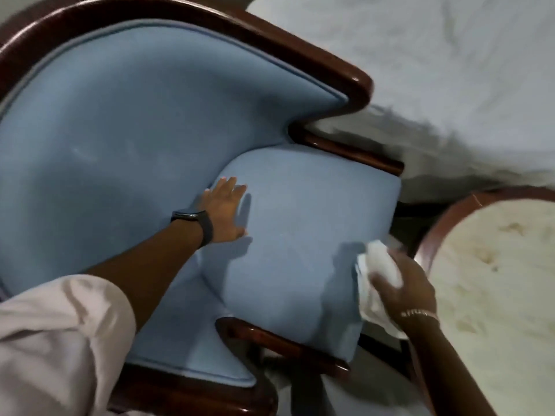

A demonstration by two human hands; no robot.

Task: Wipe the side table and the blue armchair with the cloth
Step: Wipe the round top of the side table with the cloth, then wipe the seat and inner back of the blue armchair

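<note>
The blue armchair (pixel 126 139) with a dark polished wood frame fills the left and middle of the view. Its blue seat cushion (pixel 300 235) lies in the centre. My left hand (pixel 223 210), a dark watch on its wrist, rests flat and open on the back left part of the cushion. My right hand (pixel 402 283) grips a crumpled white cloth (pixel 380 265) at the cushion's front right edge. The round side table (pixel 495 280), with a pale marbled top and dark wooden rim, stands right of the chair, beside my right hand.
A bed with rumpled white bedding (pixel 435 70) runs along the top right, close behind the chair's arm. The chair's wooden arm fronts (pixel 282 343) jut out on both sides of the cushion. A narrow dark gap separates chair and table.
</note>
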